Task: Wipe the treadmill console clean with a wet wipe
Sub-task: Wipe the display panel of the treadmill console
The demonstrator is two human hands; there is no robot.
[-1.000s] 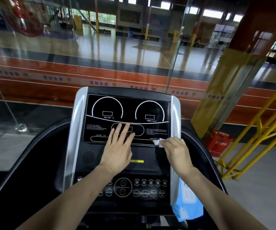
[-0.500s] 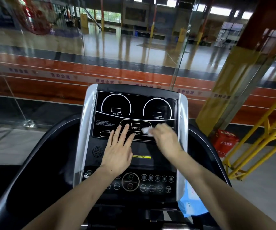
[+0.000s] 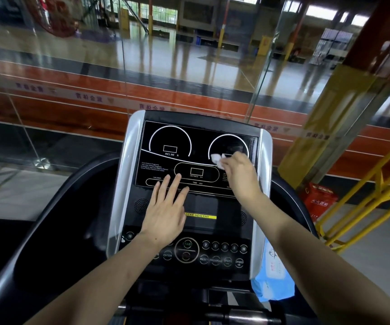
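Head view, looking down on a treadmill console (image 3: 196,207) with silver side rails and a black display panel.

Left hand (image 3: 166,212) flat on the console, fingers straight and spread, tips on the lower edge of the display near the CALORIES and TIME labels, palm above the button row. Released, holding nothing.

Right hand (image 3: 238,174) up at the right side of the display, fingers curled round a small white wipe (image 3: 216,158), pressed against the glass at the lower part of the right dial. Wipe poking out to the left of the fingers, touching the panel. Faint smeared sheen on the glass just above it.

Left dial marked INCLINE, small DISTANCE window in the middle, both uncovered. Yellow strip (image 3: 200,216) reading STAY HEALTHY below the display, between the two forearms. Round START button (image 3: 187,248) and a row of small keys lower down, partly hidden by the left wrist.

Blue wipe pack (image 3: 273,282) tucked beside the console's lower right corner, partly behind the right forearm.

Beyond the console: glass wall, orange running track, glossy hall floor. Red box (image 3: 318,199) on the floor at right, near yellow railings (image 3: 363,202).
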